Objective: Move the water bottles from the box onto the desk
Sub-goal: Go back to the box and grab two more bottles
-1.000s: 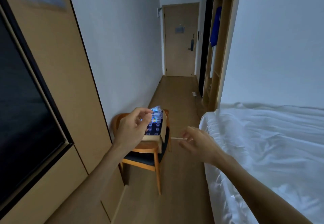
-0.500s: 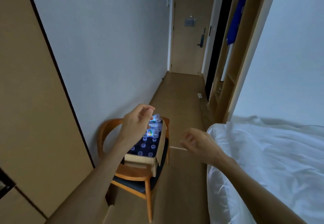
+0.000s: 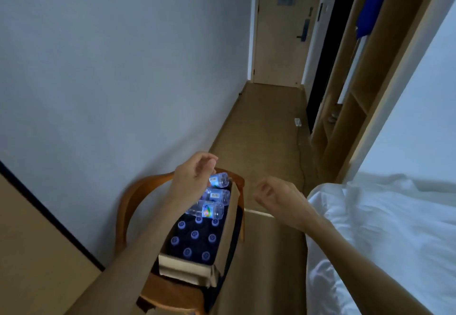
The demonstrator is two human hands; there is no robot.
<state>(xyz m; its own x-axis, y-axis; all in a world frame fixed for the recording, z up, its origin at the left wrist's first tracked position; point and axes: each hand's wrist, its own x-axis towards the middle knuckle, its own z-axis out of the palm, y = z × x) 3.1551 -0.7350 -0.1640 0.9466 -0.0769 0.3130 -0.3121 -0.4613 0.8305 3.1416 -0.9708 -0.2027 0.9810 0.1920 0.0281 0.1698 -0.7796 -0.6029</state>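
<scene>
Hovering over the box [image 3: 217,260], left hand [image 3: 191,179] and right hand [image 3: 281,197] keep loose, empty grips.

The box [image 3: 197,269] sits on a chair [image 3: 128,206] by the left wall. Bottles [image 3: 195,234] stand inside it, and three more [image 3: 209,209] lie on top at its far end. The bed [image 3: 385,228] is on the right.

Box [image 3: 223,243]: matt brown cardboard. Bottles [image 3: 206,209]: clear glossy plastic. Chair [image 3: 128,206]: smooth varnished wood. Bed [image 3: 385,228]: white creased cloth.
</scene>
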